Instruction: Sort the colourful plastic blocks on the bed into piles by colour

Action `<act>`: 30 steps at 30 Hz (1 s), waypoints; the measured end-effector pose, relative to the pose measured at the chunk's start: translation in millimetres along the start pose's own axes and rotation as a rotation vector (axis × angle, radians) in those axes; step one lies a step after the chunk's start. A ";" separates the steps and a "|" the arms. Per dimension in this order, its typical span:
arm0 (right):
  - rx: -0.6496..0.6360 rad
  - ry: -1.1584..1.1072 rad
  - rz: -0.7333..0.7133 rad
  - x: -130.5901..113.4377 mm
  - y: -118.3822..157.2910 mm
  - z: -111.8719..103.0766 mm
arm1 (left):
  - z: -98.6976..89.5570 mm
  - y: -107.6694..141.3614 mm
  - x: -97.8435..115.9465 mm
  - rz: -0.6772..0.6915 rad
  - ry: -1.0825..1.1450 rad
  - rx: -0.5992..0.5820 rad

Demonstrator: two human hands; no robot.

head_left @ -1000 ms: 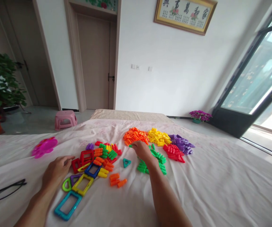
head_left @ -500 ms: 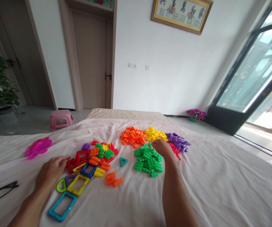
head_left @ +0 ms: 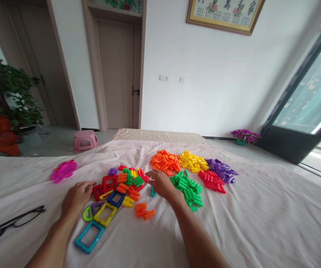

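My left hand (head_left: 77,198) rests on the cloth beside a red square frame tile (head_left: 97,192), its fingers loosely stretched and holding nothing. My right hand (head_left: 162,185) is at the right edge of a mixed pile of plastic blocks (head_left: 129,178), fingertips apart by the red pieces; whether they touch is unclear. Its palm partly covers a teal triangle (head_left: 153,191). Near my left hand lie a blue frame tile (head_left: 116,198), a yellow one (head_left: 105,214) and a teal rectangular one (head_left: 90,237). Right of my right hand is a green block pile (head_left: 188,190).
Sorted piles of orange (head_left: 164,162), yellow (head_left: 193,162), purple (head_left: 221,170) and red blocks (head_left: 211,181) lie farther back. Several orange blocks (head_left: 141,210) sit in front. At left are black-framed glasses (head_left: 18,219) and a magenta flower-shaped piece (head_left: 65,170). The cloth (head_left: 247,223) is wrinkled.
My right hand has moved left, from over the green and yellow piles to the mixed pile. The red pile it covered now shows. My view has turned slightly left; my left hand stays by the tiles.
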State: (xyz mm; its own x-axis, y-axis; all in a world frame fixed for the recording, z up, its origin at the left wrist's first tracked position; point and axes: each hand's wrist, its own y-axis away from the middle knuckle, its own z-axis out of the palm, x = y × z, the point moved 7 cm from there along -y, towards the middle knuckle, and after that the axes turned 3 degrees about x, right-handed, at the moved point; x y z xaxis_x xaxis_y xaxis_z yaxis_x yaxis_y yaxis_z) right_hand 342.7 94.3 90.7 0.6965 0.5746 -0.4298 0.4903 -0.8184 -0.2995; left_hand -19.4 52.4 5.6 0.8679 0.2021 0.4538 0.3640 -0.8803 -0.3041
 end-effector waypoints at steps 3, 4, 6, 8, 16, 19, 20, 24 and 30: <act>0.023 0.020 -0.159 -21.5 1.5 21.3 | -1.3 0.5 1.3 0.004 -0.003 0.004; 0.016 0.033 -0.197 -25.8 2.6 27.4 | -1.8 0.5 1.4 0.004 0.000 0.006; -0.013 0.053 -0.228 -29.5 4.0 37.3 | -2.6 0.4 1.8 0.002 0.010 0.008; -0.030 0.065 -0.212 -28.3 3.8 41.9 | -4.0 0.6 2.4 -0.001 0.017 0.016; 0.050 0.172 -0.109 -15.7 3.8 40.4 | -4.5 0.3 3.1 0.011 0.026 0.019; 0.060 0.178 -0.134 -17.1 5.5 45.0 | -2.3 -0.2 0.2 -0.003 0.014 0.001; 0.056 0.176 -0.152 -18.2 5.6 46.7 | -1.7 -0.2 -0.6 -0.007 0.011 -0.002; 0.043 0.121 -0.197 -18.1 4.4 50.2 | 0.0 -0.7 -2.6 -0.009 0.007 0.001; 0.108 0.047 -0.169 -14.1 4.9 47.1 | 2.0 -1.9 -4.2 -0.010 0.026 -0.011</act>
State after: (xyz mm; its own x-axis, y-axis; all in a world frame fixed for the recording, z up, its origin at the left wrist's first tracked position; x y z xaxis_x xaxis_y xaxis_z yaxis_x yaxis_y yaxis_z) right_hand 310.6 82.1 55.1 0.6340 0.7010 -0.3264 0.5448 -0.7045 -0.4549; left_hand -23.0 54.1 2.6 0.8552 0.1994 0.4784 0.3684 -0.8831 -0.2906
